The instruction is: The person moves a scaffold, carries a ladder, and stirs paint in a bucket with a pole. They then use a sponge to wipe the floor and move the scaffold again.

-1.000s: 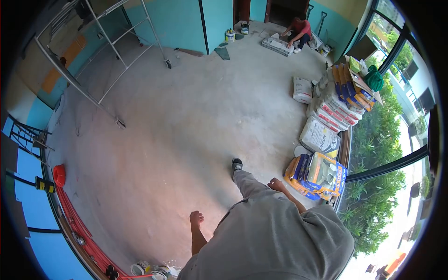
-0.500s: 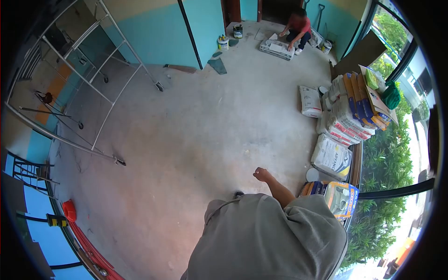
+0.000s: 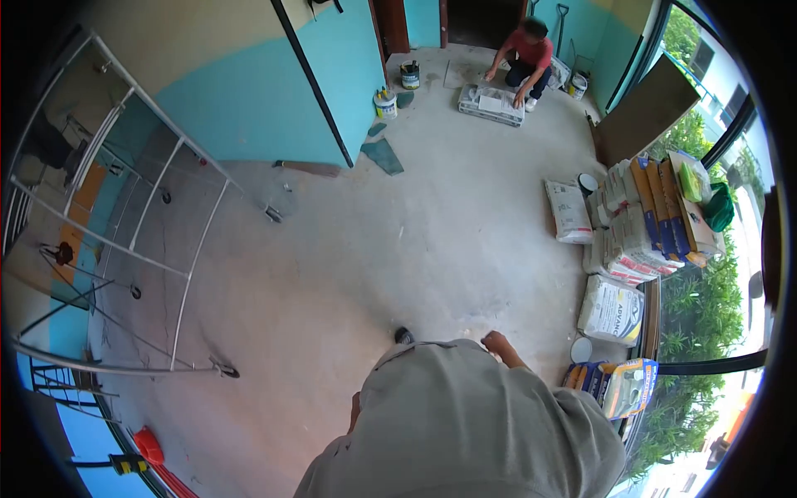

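Note:
My right hand [image 3: 496,342] is in front of my grey shirt [image 3: 465,407], over the concrete floor, with its fingers curled in. I see nothing held in it, and it touches nothing around it. Of my left arm, only a small strip of skin [image 3: 355,411] shows at the shirt's left edge. The fingers on that side are hidden. A dark shoe [image 3: 404,335] pokes out ahead of my body. Closest to my right hand are a round white lid [image 3: 581,349] and a blue-and-orange bag [image 3: 629,388] by the window.
Metal scaffolding [image 3: 189,274] on wheels stands left. Stacked bags [image 3: 627,224] and a white-and-yellow bag [image 3: 612,310] line the right side. A person in red [image 3: 531,54] crouches at the back over a grey slab-like stack [image 3: 491,105]. Buckets [image 3: 385,104] stand near the blue wall.
My right hand has drawn back closer to my body. The view has tipped upward and shifted as I move, and a shoe now shows in front of me.

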The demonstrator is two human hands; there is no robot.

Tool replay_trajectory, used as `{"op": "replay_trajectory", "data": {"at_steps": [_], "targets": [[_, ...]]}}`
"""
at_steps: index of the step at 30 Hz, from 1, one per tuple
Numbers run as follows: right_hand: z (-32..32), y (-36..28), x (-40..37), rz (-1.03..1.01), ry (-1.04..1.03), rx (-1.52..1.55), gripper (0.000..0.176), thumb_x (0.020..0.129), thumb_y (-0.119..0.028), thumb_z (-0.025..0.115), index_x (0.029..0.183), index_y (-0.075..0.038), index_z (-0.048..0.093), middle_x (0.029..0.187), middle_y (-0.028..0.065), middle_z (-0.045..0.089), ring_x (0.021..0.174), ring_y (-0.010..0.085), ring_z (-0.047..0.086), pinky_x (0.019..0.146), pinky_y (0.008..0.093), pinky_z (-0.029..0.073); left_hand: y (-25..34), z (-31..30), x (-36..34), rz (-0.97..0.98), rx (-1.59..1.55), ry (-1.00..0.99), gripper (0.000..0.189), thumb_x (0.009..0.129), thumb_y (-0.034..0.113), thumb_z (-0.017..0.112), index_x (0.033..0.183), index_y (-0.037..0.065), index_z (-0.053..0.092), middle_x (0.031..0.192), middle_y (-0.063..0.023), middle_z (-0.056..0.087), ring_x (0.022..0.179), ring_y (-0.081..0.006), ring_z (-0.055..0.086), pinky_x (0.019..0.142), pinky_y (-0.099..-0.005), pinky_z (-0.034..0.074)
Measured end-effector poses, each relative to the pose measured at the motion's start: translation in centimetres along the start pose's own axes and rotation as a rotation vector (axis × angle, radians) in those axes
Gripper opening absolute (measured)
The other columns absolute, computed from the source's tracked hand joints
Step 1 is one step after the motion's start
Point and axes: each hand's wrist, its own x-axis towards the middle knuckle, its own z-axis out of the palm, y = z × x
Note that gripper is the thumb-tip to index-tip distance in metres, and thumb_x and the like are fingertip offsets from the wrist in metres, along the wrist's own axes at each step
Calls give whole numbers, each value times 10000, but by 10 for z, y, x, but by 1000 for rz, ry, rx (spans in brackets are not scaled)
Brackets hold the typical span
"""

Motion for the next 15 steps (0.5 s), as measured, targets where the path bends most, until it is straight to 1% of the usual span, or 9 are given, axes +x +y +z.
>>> {"op": "replay_trajectory", "data": {"at_steps": [1, 4, 6, 7, 8, 10, 11, 12, 15], "targets": [[-11, 0, 17, 167, -26, 145, 337, 809, -313, 603, 961, -15, 639, 855, 135, 676, 716, 268, 659, 624, 402, 537, 42, -3, 15, 7, 37, -13, 216, 857, 244, 525, 948, 62, 596, 813, -100, 635, 618, -210, 608, 511, -353, 499], [-54, -35, 16, 307, 257, 725, 306, 850, -269, 566, 1024, -22, 610, 793, 91, 647, 629, 174, 620, 509, 336, 500, 181, -10, 65, 141, 165, -34, 232, 855, 253, 527, 955, 59, 604, 821, -102, 645, 628, -216, 619, 517, -362, 507], [-77, -56, 33, 349, 341, 895, 302, 880, -252, 537, 1066, -19, 581, 780, 78, 631, 607, 156, 602, 476, 318, 470, 292, -10, 87, 334, 296, -13, 237, 882, 257, 512, 984, 53, 572, 801, -84, 632, 608, -177, 607, 502, -317, 503], [-84, -65, 47, 399, 388, 886, 308, 873, -253, 544, 1054, -7, 585, 802, 89, 633, 614, 173, 608, 492, 331, 484, 346, -8, 98, 416, 314, 1, 245, 900, 277, 512, 983, 53, 566, 786, -76, 628, 602, -164, 601, 491, -304, 495], [-85, -69, 64, 469, 373, 932, 304, 862, -250, 554, 1048, -12, 588, 780, 90, 630, 596, 174, 606, 475, 323, 478, 402, -6, 108, 462, 362, -16, 248, 929, 274, 488, 1031, 53, 537, 831, -69, 610, 656, -151, 584, 538, -301, 489], [-77, -65, 112, 607, 340, 1008, 295, 842, -244, 574, 1035, -22, 594, 735, 91, 623, 562, 176, 602, 441, 307, 465, 504, 5, 106, 556, 275, -2, 229, 943, 264, 488, 1022, 56, 541, 850, -60, 612, 668, -136, 578, 555, -279, 480], [-71, -60, 145, 670, 284, 981, 292, 845, -247, 561, 1040, -31, 587, 721, 81, 600, 547, 180, 588, 449, 339, 467, 551, 14, 108, 558, 222, 18, 237, 944, 271, 494, 1035, 58, 540, 858, -54, 612, 680, -131, 578, 580, -277, 481], [-94, -83, 163, 696, 150, 760, 260, 818, -228, 575, 985, -30, 590, 746, 125, 616, 611, 249, 615, 521, 403, 498, 590, 27, 113, 591, 164, 23, 237, 944, 271, 495, 1041, 60, 541, 858, -52, 612, 683, -129, 578, 585, -275, 481], [-119, -108, 260, 414, 205, 438, 279, 806, -244, 592, 994, -39, 611, 857, 177, 631, 772, 326, 613, 668, 445, 492, 671, 49, 123, 613, 56, 26, 237, 945, 268, 499, 1062, 66, 543, 861, -47, 612, 692, -123, 576, 599, -270, 476]]}}
